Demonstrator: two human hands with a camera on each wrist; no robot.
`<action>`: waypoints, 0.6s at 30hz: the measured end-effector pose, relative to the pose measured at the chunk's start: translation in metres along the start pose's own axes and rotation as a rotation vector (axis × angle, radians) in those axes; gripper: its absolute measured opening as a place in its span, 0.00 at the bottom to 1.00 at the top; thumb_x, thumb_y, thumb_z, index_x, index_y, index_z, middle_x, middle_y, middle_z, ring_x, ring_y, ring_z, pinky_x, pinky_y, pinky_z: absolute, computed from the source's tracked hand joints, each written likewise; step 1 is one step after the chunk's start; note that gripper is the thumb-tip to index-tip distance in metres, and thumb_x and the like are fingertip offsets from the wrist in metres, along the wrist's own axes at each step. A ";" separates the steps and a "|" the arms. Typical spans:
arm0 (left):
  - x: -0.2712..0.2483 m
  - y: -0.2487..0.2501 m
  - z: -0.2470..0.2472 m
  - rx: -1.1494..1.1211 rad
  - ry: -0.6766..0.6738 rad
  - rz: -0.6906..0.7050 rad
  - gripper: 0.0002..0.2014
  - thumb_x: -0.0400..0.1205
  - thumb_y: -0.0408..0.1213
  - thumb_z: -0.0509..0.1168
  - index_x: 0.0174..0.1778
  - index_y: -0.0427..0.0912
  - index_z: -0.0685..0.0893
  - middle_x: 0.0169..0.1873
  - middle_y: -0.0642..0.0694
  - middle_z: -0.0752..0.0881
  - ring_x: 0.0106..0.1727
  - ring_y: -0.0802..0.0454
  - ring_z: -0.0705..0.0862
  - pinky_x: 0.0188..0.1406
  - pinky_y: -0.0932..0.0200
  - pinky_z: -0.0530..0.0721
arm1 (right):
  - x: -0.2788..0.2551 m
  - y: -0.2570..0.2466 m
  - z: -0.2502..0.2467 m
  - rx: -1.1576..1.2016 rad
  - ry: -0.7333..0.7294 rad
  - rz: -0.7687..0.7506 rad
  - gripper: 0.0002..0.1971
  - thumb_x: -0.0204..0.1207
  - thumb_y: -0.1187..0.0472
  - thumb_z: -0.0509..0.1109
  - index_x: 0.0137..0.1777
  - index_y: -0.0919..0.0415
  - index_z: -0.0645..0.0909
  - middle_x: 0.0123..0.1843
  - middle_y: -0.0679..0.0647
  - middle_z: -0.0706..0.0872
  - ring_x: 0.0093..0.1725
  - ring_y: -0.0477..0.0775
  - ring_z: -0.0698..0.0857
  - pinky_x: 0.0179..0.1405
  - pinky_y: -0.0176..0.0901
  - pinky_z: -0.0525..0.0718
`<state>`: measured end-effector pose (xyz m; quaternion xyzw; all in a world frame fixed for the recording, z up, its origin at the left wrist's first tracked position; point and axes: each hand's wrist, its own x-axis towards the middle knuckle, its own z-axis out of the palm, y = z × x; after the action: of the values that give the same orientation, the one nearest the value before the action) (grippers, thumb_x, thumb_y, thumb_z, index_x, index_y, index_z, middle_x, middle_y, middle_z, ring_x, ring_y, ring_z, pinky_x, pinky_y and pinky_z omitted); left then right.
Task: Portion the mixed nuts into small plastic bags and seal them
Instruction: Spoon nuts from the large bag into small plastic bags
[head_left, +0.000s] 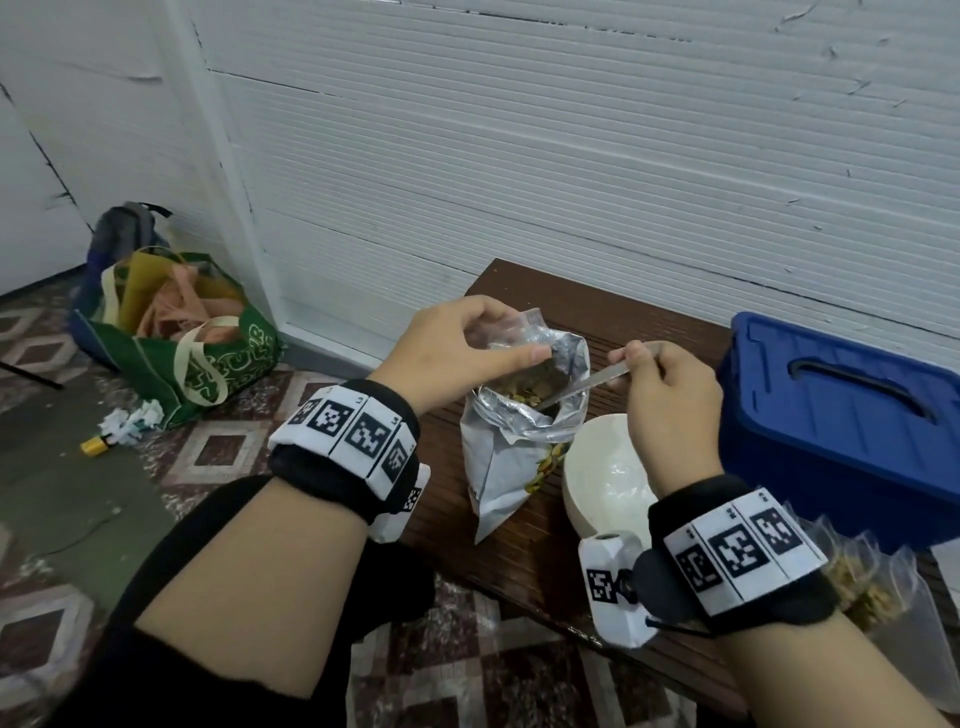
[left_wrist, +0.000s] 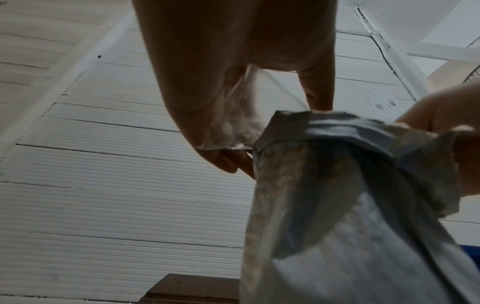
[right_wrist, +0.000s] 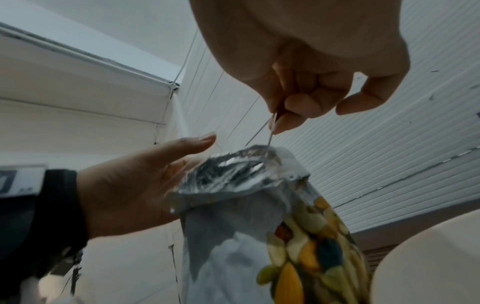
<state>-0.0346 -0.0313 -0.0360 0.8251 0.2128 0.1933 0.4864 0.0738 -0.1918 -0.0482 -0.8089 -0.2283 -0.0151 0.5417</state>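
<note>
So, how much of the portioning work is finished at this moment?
Done: some filled small bags lie near the right wrist. In hand: the left hand holds a clear bag while the right hand dips a spoon into the foil nut bag. Left: filling and sealing.

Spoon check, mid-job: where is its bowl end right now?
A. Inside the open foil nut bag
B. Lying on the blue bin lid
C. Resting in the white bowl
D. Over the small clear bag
A: the right hand pinches the spoon by its handle, and the shaft slants down into the open mouth of the foil nut bag, its tip among the nuts.
</note>
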 end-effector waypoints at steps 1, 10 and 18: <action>0.000 0.000 -0.002 -0.008 -0.003 0.002 0.19 0.68 0.55 0.77 0.51 0.55 0.85 0.50 0.60 0.88 0.54 0.67 0.85 0.57 0.67 0.82 | 0.003 0.000 -0.002 0.018 0.024 0.028 0.14 0.85 0.59 0.60 0.42 0.58 0.85 0.27 0.45 0.77 0.27 0.41 0.71 0.31 0.37 0.69; 0.000 0.001 -0.023 0.113 0.008 0.027 0.21 0.66 0.56 0.78 0.52 0.57 0.84 0.44 0.59 0.89 0.48 0.73 0.84 0.47 0.82 0.76 | 0.027 0.000 -0.017 0.080 0.150 0.151 0.16 0.84 0.59 0.59 0.40 0.59 0.85 0.26 0.46 0.79 0.29 0.46 0.75 0.33 0.41 0.73; 0.000 0.003 -0.023 0.208 -0.061 0.045 0.24 0.64 0.52 0.81 0.55 0.55 0.85 0.44 0.58 0.88 0.48 0.72 0.83 0.39 0.89 0.69 | 0.047 -0.013 -0.037 0.126 0.229 0.150 0.15 0.83 0.61 0.58 0.40 0.57 0.84 0.30 0.45 0.81 0.30 0.42 0.73 0.33 0.37 0.71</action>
<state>-0.0457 -0.0160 -0.0228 0.8813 0.1982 0.1560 0.3996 0.1188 -0.2042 -0.0093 -0.7811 -0.1043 -0.0524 0.6134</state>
